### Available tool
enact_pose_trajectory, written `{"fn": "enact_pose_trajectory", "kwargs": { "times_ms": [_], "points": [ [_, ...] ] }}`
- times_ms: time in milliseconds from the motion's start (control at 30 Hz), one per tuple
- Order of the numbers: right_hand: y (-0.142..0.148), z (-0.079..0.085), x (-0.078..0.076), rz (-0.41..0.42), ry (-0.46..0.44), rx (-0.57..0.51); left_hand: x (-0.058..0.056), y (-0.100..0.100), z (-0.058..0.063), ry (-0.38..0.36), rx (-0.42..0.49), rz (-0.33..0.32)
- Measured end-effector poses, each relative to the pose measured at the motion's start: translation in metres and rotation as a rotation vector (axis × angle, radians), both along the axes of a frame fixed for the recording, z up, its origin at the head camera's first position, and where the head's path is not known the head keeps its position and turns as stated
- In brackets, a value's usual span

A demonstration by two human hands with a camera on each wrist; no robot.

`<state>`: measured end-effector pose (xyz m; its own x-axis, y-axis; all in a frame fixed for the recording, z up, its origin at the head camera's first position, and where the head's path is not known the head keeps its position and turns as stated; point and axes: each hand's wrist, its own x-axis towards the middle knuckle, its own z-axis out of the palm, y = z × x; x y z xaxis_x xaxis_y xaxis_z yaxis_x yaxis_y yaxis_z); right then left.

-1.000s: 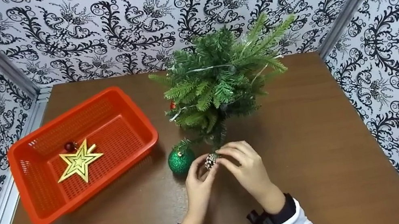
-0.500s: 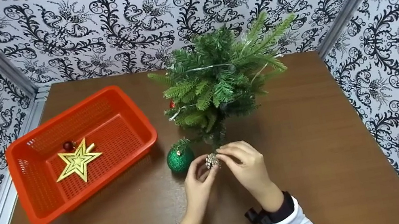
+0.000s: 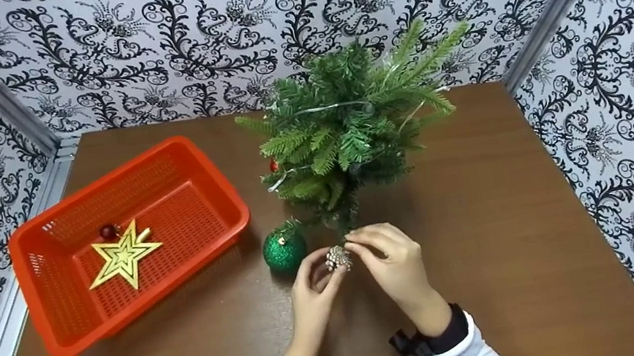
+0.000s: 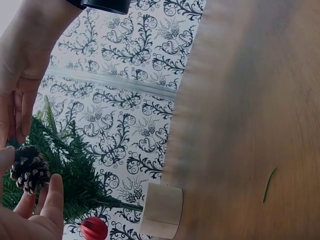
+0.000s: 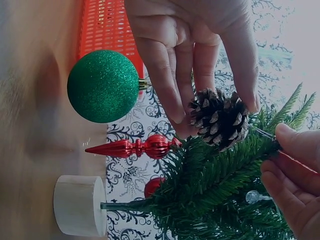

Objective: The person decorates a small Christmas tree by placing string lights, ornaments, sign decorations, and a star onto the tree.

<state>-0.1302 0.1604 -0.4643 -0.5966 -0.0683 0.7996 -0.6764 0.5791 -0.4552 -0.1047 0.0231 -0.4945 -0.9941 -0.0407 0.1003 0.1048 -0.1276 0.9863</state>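
A brown pine cone with pale-tipped scales (image 5: 220,120) is held between the thumb and fingers of my left hand (image 3: 314,293), low in front of the small Christmas tree (image 3: 342,134). My right hand (image 3: 393,259) pinches a thin wire or loop (image 5: 262,132) at the cone's end, beside a green branch tip. A glittery green ball (image 3: 285,250) hangs by a branch just left of my left hand. Lower on the tree, a red pointed ornament (image 5: 132,148) and a red ball (image 4: 94,228) show in the wrist views. Wire lights run through the branches.
At the left stands a red plastic basket (image 3: 220,185) with a gold star (image 3: 124,256) and a small dark red ball (image 3: 107,232) inside. The tree has a pale round base (image 5: 77,205). A loose green needle (image 4: 269,185) lies on the brown table (image 3: 514,221).
The pine cone has turned slightly in my left hand, showing more of its scales. That hand has shifted a little left and toward me, while my right hand stays nearly in place.
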Motion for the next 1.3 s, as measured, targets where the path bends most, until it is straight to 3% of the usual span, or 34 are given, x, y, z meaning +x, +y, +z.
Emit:
{"fn": "enact_pose_trajectory", "kwargs": {
  "times_ms": [167, 300, 433, 533, 633, 700, 1000, 1167, 1300],
  "points": [
    [0.001, 0.001, 0.0, 0.0, -0.006, 0.003, 0.001, -0.005, 0.0, 0.06, 0.034, -0.056],
    [0.003, 0.002, 0.0, 0.005, -0.016, -0.005, -0.001, -0.014, -0.009, 0.213, 0.009, -0.049],
    [0.003, 0.002, -0.001, 0.004, -0.02, -0.012, -0.007, -0.034, -0.014, 0.396, -0.046, 0.074],
    [0.003, 0.001, -0.001, 0.002, -0.023, -0.013, -0.01, -0.055, 0.005, 0.495, -0.13, 0.196],
    [0.004, 0.001, -0.001, 0.003, -0.031, -0.012, -0.014, -0.079, 0.025, 0.53, -0.249, 0.315],
    [0.004, 0.002, -0.001, 0.003, -0.033, -0.011, -0.02, -0.095, 0.033, 0.507, -0.31, 0.363],
    [0.005, 0.002, -0.001, 0.0, -0.028, -0.009, -0.081, -0.18, 0.022, 0.401, -0.635, 0.493],
    [0.004, 0.001, 0.0, -0.004, -0.04, -0.001, -0.106, -0.22, 0.03, 0.229, -0.811, 0.452],
    [0.005, 0.001, 0.001, -0.005, -0.044, 0.008, -0.124, -0.248, 0.035, 0.108, -0.886, 0.387]
  ]
}}
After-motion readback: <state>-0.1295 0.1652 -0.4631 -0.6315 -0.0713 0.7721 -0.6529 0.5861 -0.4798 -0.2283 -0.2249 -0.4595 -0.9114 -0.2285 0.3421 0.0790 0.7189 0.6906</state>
